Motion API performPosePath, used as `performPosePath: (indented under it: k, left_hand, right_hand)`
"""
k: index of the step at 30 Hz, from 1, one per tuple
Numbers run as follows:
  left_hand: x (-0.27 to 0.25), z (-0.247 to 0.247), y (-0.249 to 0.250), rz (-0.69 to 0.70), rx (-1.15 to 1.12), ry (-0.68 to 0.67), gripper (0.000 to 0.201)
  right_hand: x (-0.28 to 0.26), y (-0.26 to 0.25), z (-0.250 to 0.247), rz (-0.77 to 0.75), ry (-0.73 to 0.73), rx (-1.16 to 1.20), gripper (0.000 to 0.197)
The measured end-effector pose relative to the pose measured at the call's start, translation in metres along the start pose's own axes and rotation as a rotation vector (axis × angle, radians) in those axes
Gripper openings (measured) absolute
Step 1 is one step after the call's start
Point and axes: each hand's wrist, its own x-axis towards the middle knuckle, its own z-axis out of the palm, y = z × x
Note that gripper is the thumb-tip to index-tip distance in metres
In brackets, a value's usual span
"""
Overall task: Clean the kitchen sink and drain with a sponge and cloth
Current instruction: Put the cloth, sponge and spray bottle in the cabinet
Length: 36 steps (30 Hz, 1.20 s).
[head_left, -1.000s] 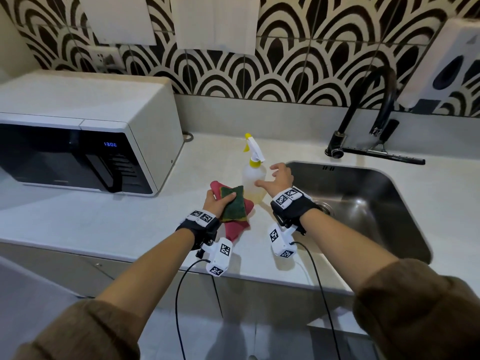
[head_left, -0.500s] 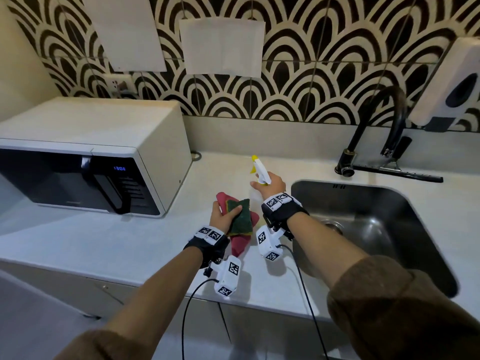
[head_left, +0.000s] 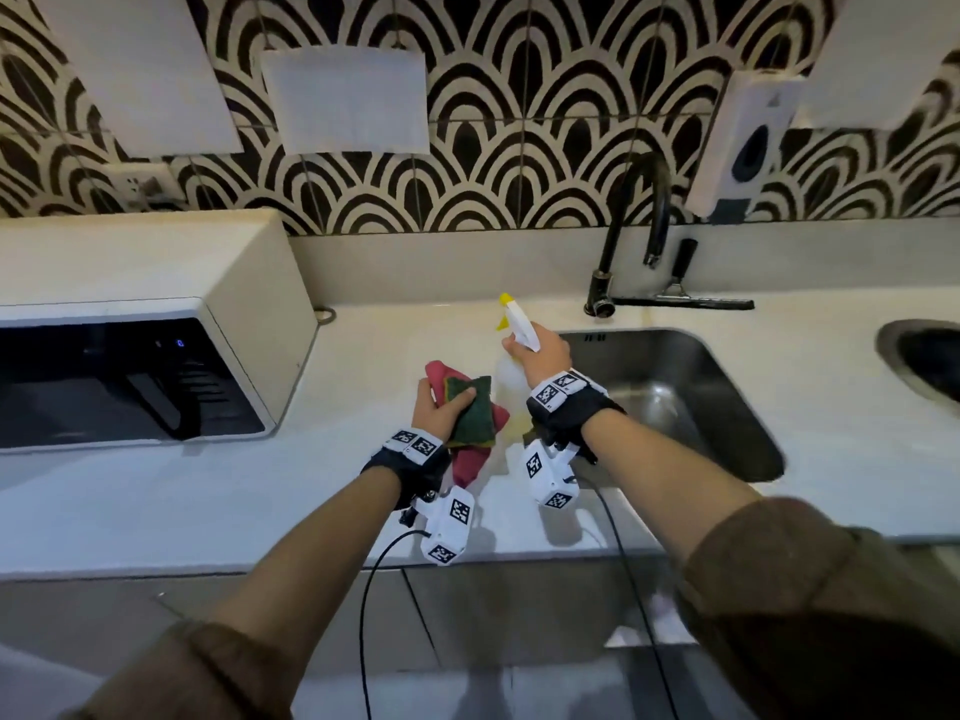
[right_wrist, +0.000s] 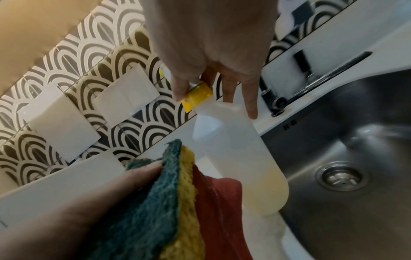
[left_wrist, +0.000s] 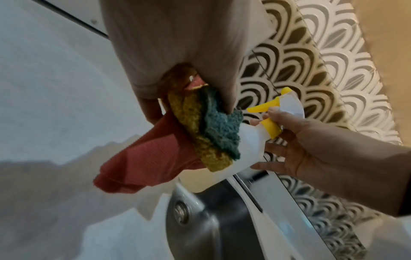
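My left hand [head_left: 441, 407] grips a green and yellow sponge [head_left: 470, 410] together with a red cloth [head_left: 475, 457], lifted above the white counter left of the sink. In the left wrist view the sponge [left_wrist: 204, 128] lies over the cloth [left_wrist: 142, 167]. My right hand [head_left: 540, 356] holds a translucent spray bottle [right_wrist: 240, 158] by its yellow collar and white head, raised and tilted, with yellowish liquid at the bottom. The steel sink [head_left: 670, 397] lies to the right, its drain [right_wrist: 341, 177] bare.
A white microwave [head_left: 135, 330] stands at the left on the counter [head_left: 156, 501]. A black faucet [head_left: 634, 226] and a squeegee [head_left: 685, 298] sit behind the sink. A soap dispenser [head_left: 743, 142] hangs on the patterned wall. A dark round opening [head_left: 930, 361] is at far right.
My right hand closed on the spray bottle's head and lifted it off the counter. My left hand raised the sponge and cloth off the counter.
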Motion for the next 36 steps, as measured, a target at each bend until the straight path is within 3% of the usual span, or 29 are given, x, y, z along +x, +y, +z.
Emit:
performPosePath:
  k: [14, 15, 17, 18, 19, 21, 23, 30, 34, 36]
  left_hand:
    - [-0.124, 0.173, -0.019, -0.036, 0.087, -0.389, 0.036]
    - [-0.134, 0.187, -0.026, -0.052, 0.084, -0.408, 0.044]
    - [-0.157, 0.21, -0.035, -0.068, 0.116, -0.447, 0.082]
    - [-0.167, 0.221, -0.042, -0.079, 0.13, -0.475, 0.083]
    - [-0.18, 0.232, -0.046, -0.081, 0.133, -0.509, 0.07]
    - [-0.206, 0.249, -0.057, -0.094, 0.155, -0.536, 0.042]
    - [-0.229, 0.26, -0.069, -0.103, 0.16, -0.582, 0.034]
    - [-0.255, 0.286, -0.147, -0.25, 0.241, -0.67, 0.049]
    - [-0.242, 0.306, -0.208, -0.315, 0.269, -0.696, 0.04]
    - [-0.224, 0.324, -0.265, -0.359, 0.3, -0.677, 0.059]
  right_hand:
    - [-0.147, 0.111, -0.186, 0.17, 0.362, -0.074, 0.027]
    - [-0.16, 0.121, -0.199, 0.196, 0.377, -0.088, 0.027]
    - [-0.182, 0.14, -0.22, 0.242, 0.406, -0.099, 0.028]
    - [-0.194, 0.151, -0.229, 0.261, 0.421, -0.109, 0.028]
    - [-0.206, 0.161, -0.237, 0.266, 0.431, -0.114, 0.029]
    - [-0.229, 0.181, -0.248, 0.272, 0.437, -0.075, 0.029]
    - [-0.251, 0.198, -0.254, 0.294, 0.457, -0.036, 0.028]
    - [-0.3, 0.262, -0.243, 0.445, 0.528, 0.135, 0.017]
    - [-0.3, 0.303, -0.23, 0.492, 0.513, 0.185, 0.013]
    - [-0.292, 0.327, -0.223, 0.509, 0.493, 0.223, 0.004]
